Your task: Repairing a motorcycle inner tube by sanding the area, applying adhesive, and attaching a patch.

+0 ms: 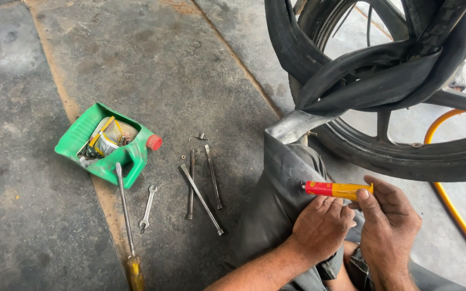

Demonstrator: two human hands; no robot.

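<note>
While left hand (319, 226) presses limp rubber tube (276, 199) flat, right hand (386, 215) pinches red-yellow glue tube (338, 189).

Bare floor (39, 231) lies open at lower left, while tools (200, 183), green tub (82, 134) and wheel (405, 156) crowd centre and upper right.

A small red-and-yellow glue tube (336, 189) is lying level, nozzle pressing the dark grey rubber inner tube (276, 205), which is draping flat and limp down from the wheel.
</note>
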